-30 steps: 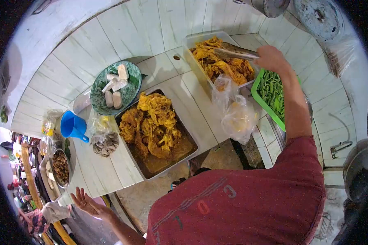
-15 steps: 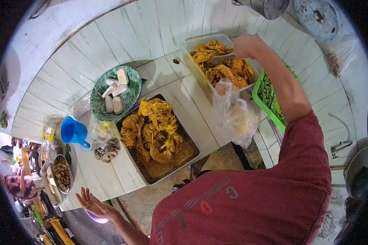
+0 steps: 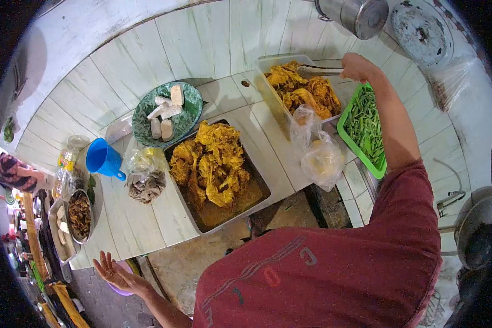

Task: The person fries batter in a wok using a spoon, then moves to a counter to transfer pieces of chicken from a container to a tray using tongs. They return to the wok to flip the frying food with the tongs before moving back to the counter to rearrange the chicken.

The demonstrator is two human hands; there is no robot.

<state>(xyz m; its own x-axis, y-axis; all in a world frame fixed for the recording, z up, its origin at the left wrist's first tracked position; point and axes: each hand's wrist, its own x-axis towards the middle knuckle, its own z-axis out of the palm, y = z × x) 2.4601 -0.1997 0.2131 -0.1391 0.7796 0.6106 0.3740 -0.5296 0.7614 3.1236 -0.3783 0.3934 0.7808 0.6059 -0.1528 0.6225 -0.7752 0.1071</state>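
Note:
My right hand [image 3: 361, 68] is closed around the handle end of metal tongs [image 3: 322, 71]. The far end of the tongs reaches into a clear plastic container [image 3: 271, 101] of yellow-orange cooked chicken pieces [image 3: 306, 95]. My left hand [image 3: 117, 273] hangs off the table's front edge at the lower left, palm up, fingers spread and holding nothing. Between my arms, a metal tray [image 3: 259, 205] holds more yellow chicken [image 3: 213, 164] in a brownish liquid. Close below my right hand stands a green basket [image 3: 349, 136] of cut green beans [image 3: 365, 123].
A knotted plastic bag [image 3: 320, 158] leans by the container. Left of the tray are a green plate [image 3: 142, 123] with pale blocks, a blue dipper [image 3: 103, 158], a bagged bundle [image 3: 146, 183] and an oval dish [image 3: 80, 218]. A metal pot [image 3: 366, 19] stands at the back; a person's patterned sleeve [image 3: 11, 169] shows far left.
My right hand has moved right and slightly down, away from over the container, bringing the tongs into view. The left hand stays open, nearly in place. The whole view has shifted slightly.

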